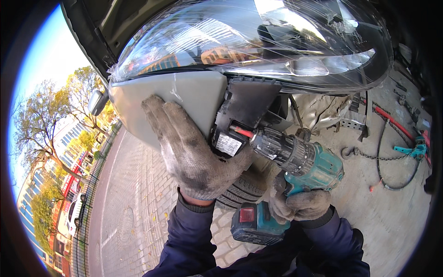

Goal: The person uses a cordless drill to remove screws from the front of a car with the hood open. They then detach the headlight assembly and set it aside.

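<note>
My right hand (pixel 302 203), in a dirty grey work glove, is wrapped round the grip of a teal and black cordless drill (pixel 320 168). The drill points left, and its red-sleeved bit (pixel 242 131) reaches the black plastic bracket (pixel 247 101); whether the tip sits in a fastener is hidden. My gloved left hand (pixel 198 161) rests with fingers stretched out against the grey fender panel (pixel 170 94). Its thumb extends toward the drill's chuck, by the white label (pixel 228 144) on the bracket. Above both hands is a large headlight (pixel 258 41) covered in clear film.
A tyre (pixel 242 189) shows below the bracket. At right, crumpled metal (pixel 320 111), a chain with a hook (pixel 364 154), a red bar (pixel 394 122) and a teal clamp (pixel 415 150) lie over the concrete. Brick paving and a fence (pixel 87 207) are at left.
</note>
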{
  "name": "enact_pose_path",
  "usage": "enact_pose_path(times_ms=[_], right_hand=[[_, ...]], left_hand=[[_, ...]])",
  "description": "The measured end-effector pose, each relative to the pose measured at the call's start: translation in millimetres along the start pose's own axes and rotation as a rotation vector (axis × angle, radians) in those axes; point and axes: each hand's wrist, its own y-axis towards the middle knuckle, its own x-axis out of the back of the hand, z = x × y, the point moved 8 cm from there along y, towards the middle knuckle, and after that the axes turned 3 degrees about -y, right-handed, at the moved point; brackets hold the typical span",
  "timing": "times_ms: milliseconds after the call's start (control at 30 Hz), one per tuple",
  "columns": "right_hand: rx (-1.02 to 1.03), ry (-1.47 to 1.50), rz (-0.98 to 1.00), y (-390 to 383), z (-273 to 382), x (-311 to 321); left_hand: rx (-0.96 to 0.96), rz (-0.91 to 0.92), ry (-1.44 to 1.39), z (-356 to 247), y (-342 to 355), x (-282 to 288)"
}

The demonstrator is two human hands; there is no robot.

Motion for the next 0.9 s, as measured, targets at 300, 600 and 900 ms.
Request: enact_pose_path(times_ms=[300, 600, 900], right_hand=[[0.040, -0.386, -0.247, -14.9, 0.7, -9.6], [0.157, -0.320, -0.349, -41.1, 6.7, -17.9], [0.209, -0.209, -0.176, -43.0, 0.5, -20.0]], left_hand=[[-0.023, -0.007, 0.010, 2.0, -1.9, -2.1], [0.004, -0.042, -0.054, -0.6, -5.9, -0.8], [0.120, -0.040, 0.039, -12.2, -6.0, 0.6]])
